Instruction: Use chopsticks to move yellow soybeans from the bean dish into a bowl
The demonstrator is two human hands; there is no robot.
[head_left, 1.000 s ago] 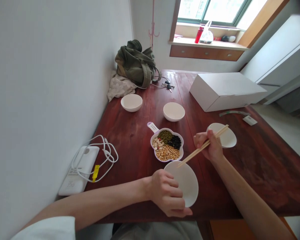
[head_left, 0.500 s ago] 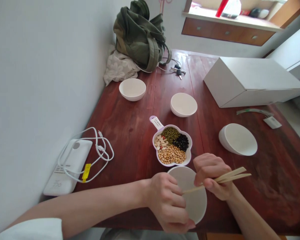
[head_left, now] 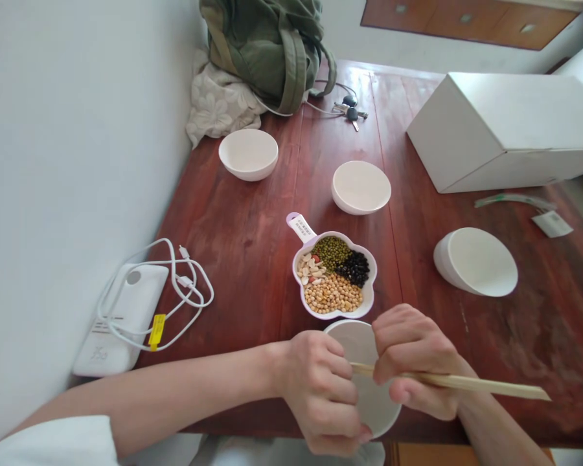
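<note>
A white bowl [head_left: 376, 398] stands at the table's near edge, partly covered by my hands. Over its left side my left hand [head_left: 323, 395] is closed, with the thin ends of a pair of wooden chopsticks [head_left: 486, 385] running into its fingers. My right hand [head_left: 415, 359] grips the chopsticks further along, above the bowl's right side. Their thick ends stick out to the right, lying close together. Just beyond the bowl sits a flower-shaped dish [head_left: 369, 304] with a handle, holding green beans, black beans, peanuts and yellow soybean-like beans in separate groups.
Three more white bowls stand further off: back left [head_left: 249, 173], middle [head_left: 361, 206] and right [head_left: 447, 265]. A white box [head_left: 471, 139] lies back right. Keys [head_left: 352, 113] and a green bag [head_left: 257, 58] are at the back. A power bank [head_left: 111, 359] with a cable lies left.
The chopsticks' thick ends have swung down toward me and come together. My right hand has turned slightly with them. The view has tilted downward; the left hand stays over the bowl.
</note>
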